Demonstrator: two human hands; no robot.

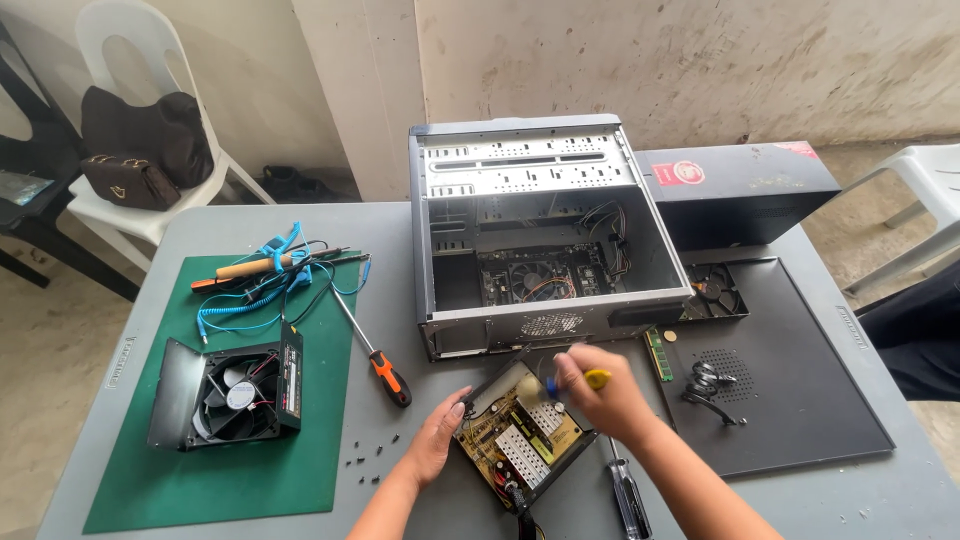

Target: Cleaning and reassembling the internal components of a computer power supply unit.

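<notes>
An opened power supply unit [520, 440] with a bare yellow circuit board and silver heat sinks lies on the grey table [420, 225] in front of me. My left hand [436, 437] rests flat against its left edge. My right hand [600, 395] hovers over its far right corner, gripping a small screwdriver with a yellow and blue handle [592, 379], tip pointing down into the unit. Just behind stands an open computer case [540, 240] with its motherboard and fan showing.
A green mat [150, 480] at left carries a fan housing [232, 392], a blue coiled cable and a soldering iron. An orange-handled screwdriver [385, 372] and several small black screws [372, 452] lie nearby. A black side panel [800, 380], a black-handled screwdriver [628, 498] and white chairs surround.
</notes>
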